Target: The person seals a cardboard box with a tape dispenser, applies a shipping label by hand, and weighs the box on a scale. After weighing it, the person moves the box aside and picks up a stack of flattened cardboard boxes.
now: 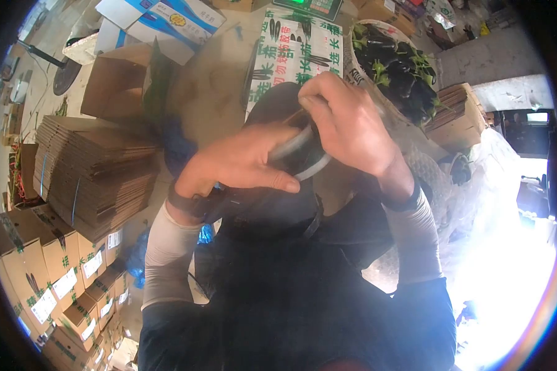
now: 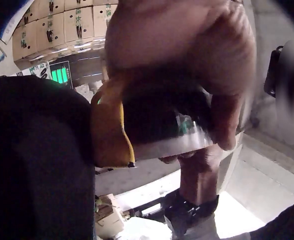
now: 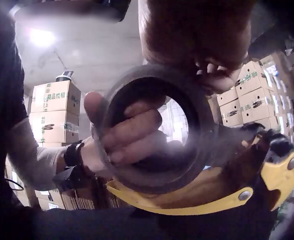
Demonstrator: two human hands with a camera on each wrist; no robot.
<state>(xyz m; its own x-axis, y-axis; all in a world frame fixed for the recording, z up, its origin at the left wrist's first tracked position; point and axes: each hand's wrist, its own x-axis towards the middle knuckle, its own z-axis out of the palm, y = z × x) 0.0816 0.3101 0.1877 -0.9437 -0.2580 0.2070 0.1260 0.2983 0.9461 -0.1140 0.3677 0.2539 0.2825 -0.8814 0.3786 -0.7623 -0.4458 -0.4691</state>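
Note:
A wide roll of tape (image 1: 300, 154) is between both hands in the head view. The left hand (image 1: 247, 157) grips it, thumb along the near rim; in the right wrist view, the left hand's fingers (image 3: 134, 132) reach inside the hollow core of the roll (image 3: 119, 170). Fingers of the right hand (image 1: 353, 123) are curled at the roll's far edge; what exactly the fingertips pinch is hidden. A yellow-edged tool, seemingly a tape dispenser (image 2: 107, 130), lies against the roll in the left wrist view, and its yellow strip (image 3: 207, 206) with rivets shows in the right wrist view.
Beyond the hands is a box with green print (image 1: 297, 59), beside a basket of eggplants (image 1: 393, 71). Flattened cartons (image 1: 96, 173) are stacked at left, above packed boxes (image 1: 62, 266). A scale display (image 1: 315, 6) glows at the top.

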